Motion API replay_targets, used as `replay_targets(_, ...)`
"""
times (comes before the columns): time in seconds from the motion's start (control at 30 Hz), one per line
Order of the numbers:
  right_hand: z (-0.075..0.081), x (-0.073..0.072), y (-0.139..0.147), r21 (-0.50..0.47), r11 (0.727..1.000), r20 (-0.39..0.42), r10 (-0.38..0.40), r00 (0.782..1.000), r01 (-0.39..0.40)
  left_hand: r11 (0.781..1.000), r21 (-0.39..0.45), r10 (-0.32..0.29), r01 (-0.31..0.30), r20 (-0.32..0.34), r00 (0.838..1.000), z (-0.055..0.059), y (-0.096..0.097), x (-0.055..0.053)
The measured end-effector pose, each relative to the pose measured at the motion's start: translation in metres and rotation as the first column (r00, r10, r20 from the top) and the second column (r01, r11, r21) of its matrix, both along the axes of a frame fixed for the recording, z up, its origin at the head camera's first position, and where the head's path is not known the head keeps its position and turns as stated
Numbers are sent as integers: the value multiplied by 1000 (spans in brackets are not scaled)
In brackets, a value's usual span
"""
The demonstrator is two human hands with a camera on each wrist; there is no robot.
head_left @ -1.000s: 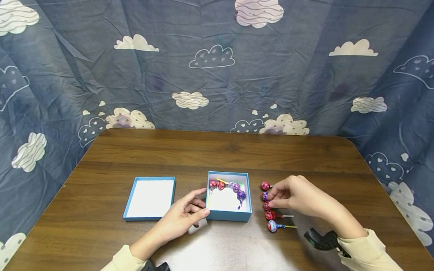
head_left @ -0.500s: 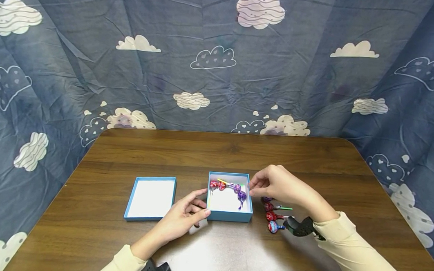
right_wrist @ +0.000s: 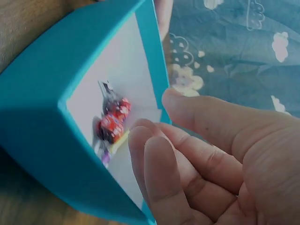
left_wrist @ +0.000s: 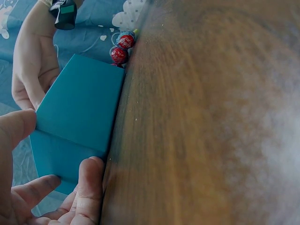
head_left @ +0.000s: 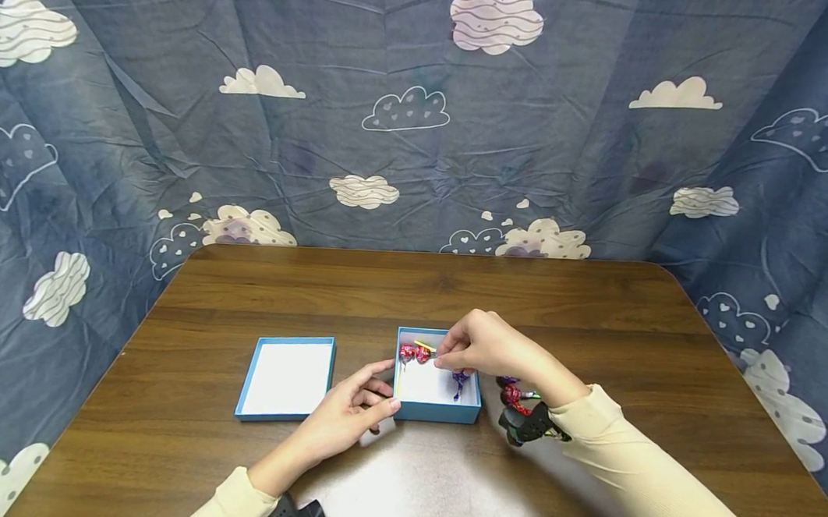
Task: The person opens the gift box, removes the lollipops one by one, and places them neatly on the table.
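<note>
A blue box [head_left: 437, 413] with a white inside stands in the middle of the table, uncovered. Against its left side my left hand [head_left: 338, 418] rests with relaxed fingers; in the left wrist view its fingertips touch the box walls. My right hand [head_left: 490, 348] is over the box, its thumb and fingers loosely bent, with nothing visible between them in the right wrist view. Inside lie two red-wrapped lollipops [right_wrist: 111, 127] at the left. One purple lollipop [head_left: 460, 380] shows below the right hand, which covers the box's back right part.
The shallow blue-rimmed lid [head_left: 288, 377] lies inner side up, left of the box. A row of lollipops, including a red one [head_left: 511, 395], lies right of the box, partly hidden by my right arm. Behind the wooden table [head_left: 412, 290] hangs a cloud-patterned curtain [head_left: 321, 144].
My right hand has moved left from the lollipop row, past the box's right wall, to over the box. My left hand has stayed at the box's left side.
</note>
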State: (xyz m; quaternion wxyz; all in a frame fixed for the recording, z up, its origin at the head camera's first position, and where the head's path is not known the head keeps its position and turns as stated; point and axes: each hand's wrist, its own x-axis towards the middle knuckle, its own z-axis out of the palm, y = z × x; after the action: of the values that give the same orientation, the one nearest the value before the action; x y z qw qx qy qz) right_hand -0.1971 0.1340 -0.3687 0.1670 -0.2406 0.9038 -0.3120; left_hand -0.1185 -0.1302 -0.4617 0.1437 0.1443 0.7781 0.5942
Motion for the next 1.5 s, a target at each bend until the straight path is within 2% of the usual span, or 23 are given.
replay_targets(0.2,-5,-4,-13,36,999,39,-11,999,10,1000,-1,-1,1,0,1000,-2,0,-1)
replay_targets(0.5,-11,-8,-30,64,998,178,1,984,-13,1000,-1,-2,2,-1,1000,-2,0,-1)
replay_targets(0.6,-13,-8,-34,68,997,197,10,980,-24,1000,2,-2,2,7,1000,-1,0,-1)
replay_targets(0.83,-17,-8,-41,-19,999,263,32,964,-28,1000,6,-7,7,-8,1000,0,0,0)
replay_targets(1.03,-21,-7,-44,-35,997,268,79,960,-72,1000,10,-9,9,-5,1000,2,-1,1)
replay_targets(1.27,-25,-5,-45,-28,996,296,88,951,-83,1000,14,-9,9,-2,1000,3,-1,1)
replay_targets(1.5,-24,-4,-47,2,996,270,83,959,-87,1000,10,-10,10,-11,1000,1,-1,0)
